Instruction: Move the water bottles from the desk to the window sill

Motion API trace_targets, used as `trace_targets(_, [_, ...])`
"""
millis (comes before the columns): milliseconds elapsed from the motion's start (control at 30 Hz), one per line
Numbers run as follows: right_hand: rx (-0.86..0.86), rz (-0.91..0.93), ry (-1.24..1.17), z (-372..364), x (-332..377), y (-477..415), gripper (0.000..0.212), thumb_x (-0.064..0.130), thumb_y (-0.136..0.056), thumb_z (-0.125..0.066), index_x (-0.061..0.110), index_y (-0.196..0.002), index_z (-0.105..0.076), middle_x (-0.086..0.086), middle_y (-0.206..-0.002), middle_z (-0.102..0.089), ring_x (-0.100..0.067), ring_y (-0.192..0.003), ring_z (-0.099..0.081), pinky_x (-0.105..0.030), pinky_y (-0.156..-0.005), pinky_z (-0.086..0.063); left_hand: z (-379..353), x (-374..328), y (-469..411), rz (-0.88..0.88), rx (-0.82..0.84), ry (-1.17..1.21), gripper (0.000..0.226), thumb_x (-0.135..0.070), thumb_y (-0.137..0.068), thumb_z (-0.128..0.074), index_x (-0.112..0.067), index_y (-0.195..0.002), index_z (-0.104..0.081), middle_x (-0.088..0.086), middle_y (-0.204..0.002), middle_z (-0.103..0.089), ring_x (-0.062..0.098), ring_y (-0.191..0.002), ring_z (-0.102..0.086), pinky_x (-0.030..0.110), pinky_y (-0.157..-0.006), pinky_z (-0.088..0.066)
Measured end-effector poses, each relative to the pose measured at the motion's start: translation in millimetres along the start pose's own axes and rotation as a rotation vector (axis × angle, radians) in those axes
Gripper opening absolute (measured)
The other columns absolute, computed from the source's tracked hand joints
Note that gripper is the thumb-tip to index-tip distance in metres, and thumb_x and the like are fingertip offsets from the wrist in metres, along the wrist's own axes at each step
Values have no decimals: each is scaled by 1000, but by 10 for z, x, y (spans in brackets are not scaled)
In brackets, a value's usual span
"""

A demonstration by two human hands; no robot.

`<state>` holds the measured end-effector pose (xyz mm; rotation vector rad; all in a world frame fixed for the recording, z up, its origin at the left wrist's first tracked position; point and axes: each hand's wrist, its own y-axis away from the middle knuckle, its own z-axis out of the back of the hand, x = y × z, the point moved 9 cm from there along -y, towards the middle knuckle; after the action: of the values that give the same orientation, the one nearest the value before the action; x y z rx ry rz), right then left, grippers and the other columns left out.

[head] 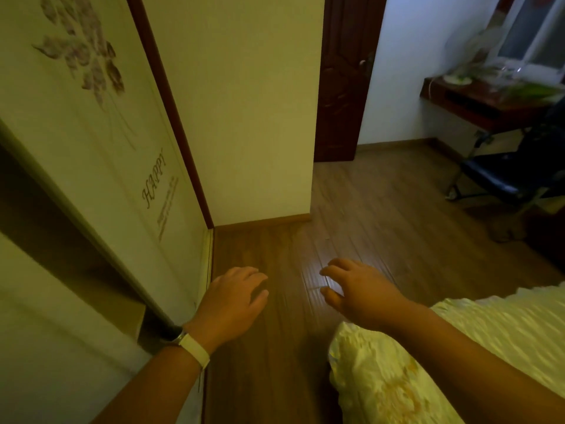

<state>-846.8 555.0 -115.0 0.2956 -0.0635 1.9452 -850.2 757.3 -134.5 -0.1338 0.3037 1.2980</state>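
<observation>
— Two big surfaces fill most of the view: the wooden floor (pixel 351 209) down the middle and a pale sliding wardrobe door (pixel 101 142) along the left, printed with purple leaves and the word "HAPPY".

— And on the right?

— A bed with a yellowish quilt (pixel 458 347) comes in at the lower right corner, cut off by the frame edge. Farther back stands a dark wooden door (pixel 342 81), and past it a dark red table (pixel 477 102) under a window (pixel 532 35), with a dark chair (pixel 513 172) just beside it.

— Where are the water bottles?

— On that table, far from both hands. Clear shapes (pixel 501 71) sit on its top near the window sill, but they are blurred and small; I cannot count them or say which are bottles.

— What about the hands?

— Both reach forward over the floor, palms down. The left hand (pixel 235 301) has its fingers loosely spread and slightly curled, holding nothing and touching nothing. A white wristband (pixel 195 347) wraps its wrist.

— The right one?

— The right hand (pixel 357 289) is likewise unclenched, fingers bent downward, empty. Its forearm crosses above the quilt's corner; whether it brushes the fabric I cannot tell.

— Anything else hidden?

— The chair's right side runs out of frame.
</observation>
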Motion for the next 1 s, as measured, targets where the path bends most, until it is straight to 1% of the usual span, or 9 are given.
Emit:
trace_targets(100, [-27,-18,9,185,53,-521,50,52,-98,-42,31,-143,-40,5,-148,-40,-16,-131,-42,-33,-105,-40,311,269,-512,-27,-17,-3,44,-45,-100,-36,-32,-142,-40,-9,-150,-38,11,-139,-30,36,-113,-25])
trace_targets(233, [-36,-48,-6,287,1,-1002,50,52,-97,-42,32,-143,-40,6,-148,-41,-15,-130,-42,-31,-103,-39,584,434,-1099,-74,-45,-10,44,-43,-100,-37,-30,-142,-41,-7,-150,-38,14,-140,-30,39,-114,-28])
trace_targets(467, [-72,-103,-26,570,-347,-1759,49,52,-98,-42,32,-142,-41,6,-147,-41,-16,-129,-44,-33,-103,-41,719,550,-1995,-139,-39,-47,44,-45,-99,-37,-31,-141,-42,-7,-150,-39,13,-139,-31,38,-113,-27])
trace_targets(667, [-65,-142,-71,598,-920,-2458,49,52,-98,-42,32,-142,-41,6,-148,-40,-14,-130,-43,-32,-104,-39,613,609,-2905,-158,12,-86,44,-47,-99,-35,-32,-141,-41,-9,-149,-39,12,-139,-31,37,-113,-26])
trace_targets(767, [-82,-154,-92,630,-1291,-2875,49,51,-98,-42,31,-143,-40,5,-150,-39,-15,-132,-42,-32,-104,-38,640,556,-3488,-175,6,-104,44,-47,-99,-36,-32,-140,-42,-9,-148,-41,12,-137,-33,37,-112,-27])
trace_targets(1000, [-57,-174,-96,882,-2209,-3702,50,52,-98,-40,30,-142,-41,4,-148,-40,-15,-129,-43,-33,-105,-40,799,43,-4919,-259,6,-125,43,-45,-99,-38,-32,-140,-42,-10,-146,-42,11,-135,-34,35,-110,-27])
